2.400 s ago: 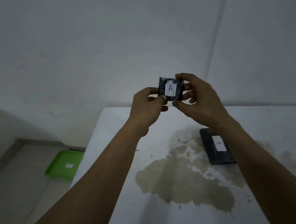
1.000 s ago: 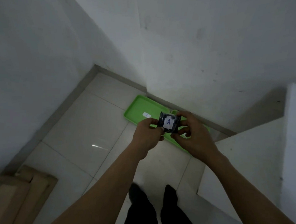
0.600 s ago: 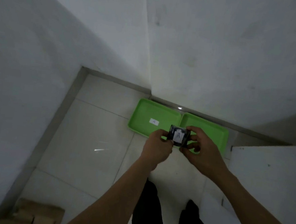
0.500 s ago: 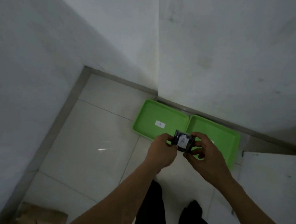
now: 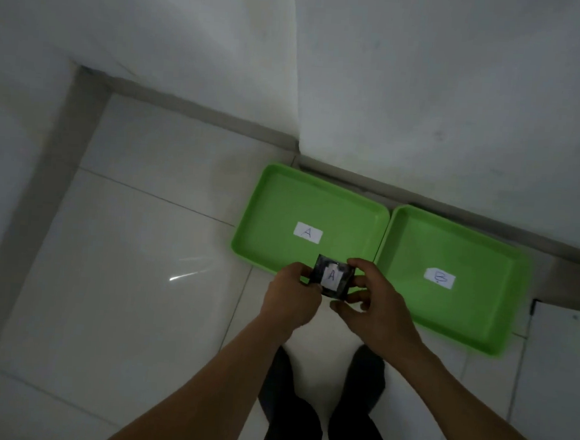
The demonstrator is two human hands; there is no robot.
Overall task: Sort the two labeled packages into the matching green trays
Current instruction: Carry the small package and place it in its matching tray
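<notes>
A small black package [image 5: 333, 276] with a white label reading A is pinched between my left hand [image 5: 290, 300] and my right hand [image 5: 375, 306]. I hold it in the air over the near edge of the green tray labelled A [image 5: 283, 198], which lies on the floor. Beside it on the right lies the green tray labelled B [image 5: 473, 322]; the two trays touch side by side. Both trays hold only their paper labels. The other package is out of view.
The trays sit on white floor tiles [image 5: 133, 277] against a white wall [image 5: 428, 92], near a wall corner. The white table's corner [image 5: 565, 342] shows at the right edge. My legs and dark shoes [image 5: 321, 393] stand just short of the trays.
I turned from the table to the floor, carrying the A package in both hands. The view closed in on the trays, and the package now hangs over tray A's near edge.
</notes>
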